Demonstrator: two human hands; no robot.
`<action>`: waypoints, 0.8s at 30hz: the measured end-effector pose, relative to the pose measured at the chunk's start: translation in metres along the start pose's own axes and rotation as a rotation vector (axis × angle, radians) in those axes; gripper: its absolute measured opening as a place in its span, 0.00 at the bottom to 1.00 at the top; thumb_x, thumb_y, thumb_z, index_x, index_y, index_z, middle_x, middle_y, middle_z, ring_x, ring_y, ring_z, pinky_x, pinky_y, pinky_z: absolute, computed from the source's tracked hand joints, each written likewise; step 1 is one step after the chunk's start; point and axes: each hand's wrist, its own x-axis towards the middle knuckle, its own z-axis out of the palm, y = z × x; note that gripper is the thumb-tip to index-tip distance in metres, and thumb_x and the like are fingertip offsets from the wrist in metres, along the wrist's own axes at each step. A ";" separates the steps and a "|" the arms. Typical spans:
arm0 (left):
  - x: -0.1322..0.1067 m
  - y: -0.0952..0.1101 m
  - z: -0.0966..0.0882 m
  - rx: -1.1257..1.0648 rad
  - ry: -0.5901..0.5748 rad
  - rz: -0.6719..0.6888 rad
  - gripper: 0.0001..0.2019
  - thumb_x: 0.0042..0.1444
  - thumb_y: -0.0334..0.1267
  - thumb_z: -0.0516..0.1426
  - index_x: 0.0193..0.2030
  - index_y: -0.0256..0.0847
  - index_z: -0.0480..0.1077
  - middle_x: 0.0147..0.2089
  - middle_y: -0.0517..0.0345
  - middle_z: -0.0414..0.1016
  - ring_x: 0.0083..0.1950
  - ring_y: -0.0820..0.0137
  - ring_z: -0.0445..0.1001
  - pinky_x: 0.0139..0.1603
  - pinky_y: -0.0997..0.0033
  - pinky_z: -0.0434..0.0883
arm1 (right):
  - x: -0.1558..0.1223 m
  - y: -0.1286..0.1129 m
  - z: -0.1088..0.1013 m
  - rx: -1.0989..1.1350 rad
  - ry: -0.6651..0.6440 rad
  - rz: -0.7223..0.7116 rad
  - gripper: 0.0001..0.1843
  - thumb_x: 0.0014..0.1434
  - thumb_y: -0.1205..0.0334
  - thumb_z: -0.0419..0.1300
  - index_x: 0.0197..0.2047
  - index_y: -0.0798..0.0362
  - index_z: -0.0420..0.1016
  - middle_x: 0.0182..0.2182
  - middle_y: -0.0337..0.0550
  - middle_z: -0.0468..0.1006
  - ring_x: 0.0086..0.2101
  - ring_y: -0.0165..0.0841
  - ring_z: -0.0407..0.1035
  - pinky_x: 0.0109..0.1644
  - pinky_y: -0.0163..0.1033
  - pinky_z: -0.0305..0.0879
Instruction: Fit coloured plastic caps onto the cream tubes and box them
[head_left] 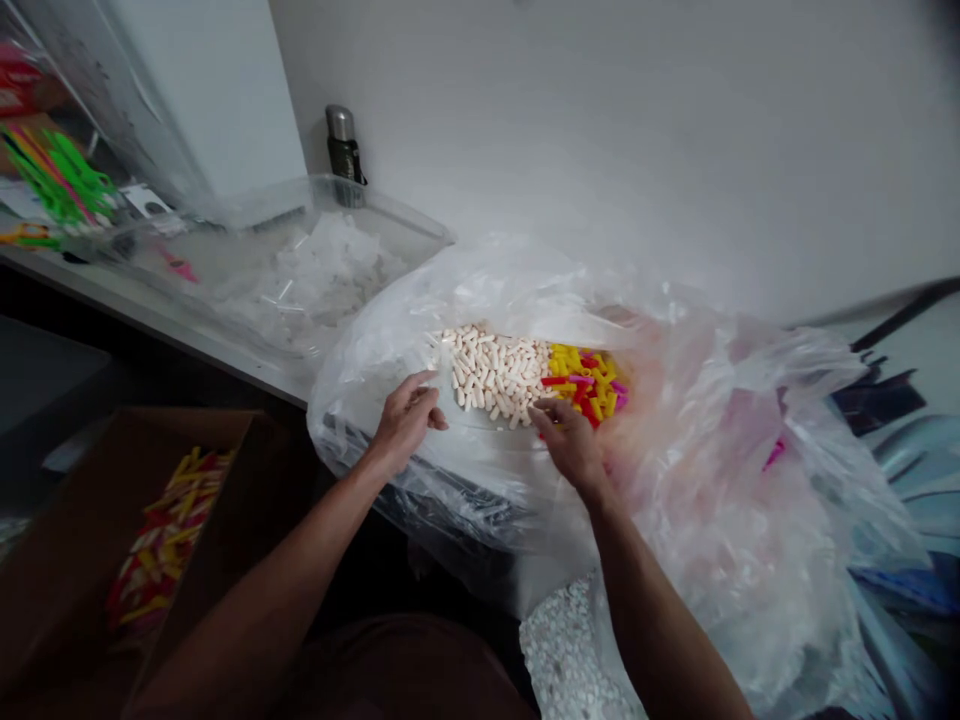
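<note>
My left hand (409, 418) hovers at the left edge of a pile of small white plugs (499, 370), its fingers loosely bent and apart with nothing visible in them. My right hand (570, 438) is at the pile's lower right, where the plugs meet a heap of yellow, red and pink short tubes (592, 378). Its thumb and fingertips are close together; whatever is between them is too small to make out. Both piles lie on clear plastic sheeting (480, 470) spread over the work surface.
A clear tray (397, 215) with translucent pieces (330, 260) stands at the back left, a flask (343, 145) behind it. Green scissors-like items (67, 180) lie far left. Below left, a cardboard box (67, 540) contains coloured tubes (176, 520). Bulky plastic bags (720, 500) fill the right.
</note>
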 end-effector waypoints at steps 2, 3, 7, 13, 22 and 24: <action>-0.011 -0.004 0.006 -0.275 -0.002 -0.138 0.22 0.50 0.43 0.69 0.49 0.39 0.73 0.31 0.64 0.70 0.26 0.73 0.72 0.31 0.69 0.76 | -0.002 0.001 0.012 -0.338 -0.071 -0.026 0.18 0.63 0.53 0.66 0.52 0.53 0.78 0.32 0.42 0.80 0.31 0.35 0.72 0.38 0.39 0.66; -0.015 -0.005 0.009 -0.355 -0.005 -0.181 0.21 0.47 0.43 0.71 0.45 0.38 0.72 0.31 0.64 0.71 0.26 0.74 0.72 0.30 0.70 0.75 | -0.002 0.001 0.017 -0.471 -0.104 -0.023 0.18 0.64 0.55 0.65 0.55 0.53 0.77 0.35 0.45 0.82 0.34 0.37 0.74 0.40 0.40 0.66; -0.027 -0.007 0.011 -0.461 -0.036 -0.239 0.21 0.44 0.46 0.73 0.35 0.36 0.71 0.33 0.61 0.74 0.26 0.77 0.71 0.26 0.74 0.73 | 0.000 0.005 0.026 -0.662 -0.141 -0.022 0.16 0.65 0.57 0.62 0.54 0.54 0.76 0.41 0.50 0.83 0.39 0.40 0.76 0.42 0.40 0.66; -0.032 -0.005 0.009 -0.517 -0.033 -0.298 0.22 0.42 0.42 0.74 0.41 0.36 0.75 0.32 0.62 0.75 0.25 0.78 0.70 0.25 0.76 0.70 | -0.014 -0.009 0.031 -0.110 -0.006 -0.098 0.10 0.65 0.53 0.62 0.37 0.51 0.72 0.31 0.40 0.76 0.31 0.33 0.70 0.36 0.38 0.65; -0.040 -0.009 0.022 -0.556 -0.069 -0.371 0.19 0.46 0.44 0.74 0.36 0.36 0.73 0.30 0.59 0.76 0.24 0.79 0.69 0.23 0.78 0.67 | -0.044 -0.068 0.062 0.411 0.000 -0.121 0.14 0.64 0.47 0.67 0.40 0.49 0.75 0.29 0.35 0.75 0.23 0.26 0.61 0.27 0.34 0.59; -0.041 -0.007 0.023 -0.559 -0.084 -0.372 0.20 0.45 0.44 0.74 0.36 0.36 0.73 0.30 0.59 0.77 0.23 0.78 0.69 0.23 0.77 0.67 | -0.045 -0.065 0.066 0.345 -0.028 -0.157 0.13 0.65 0.48 0.67 0.41 0.49 0.77 0.31 0.37 0.77 0.27 0.28 0.65 0.31 0.35 0.62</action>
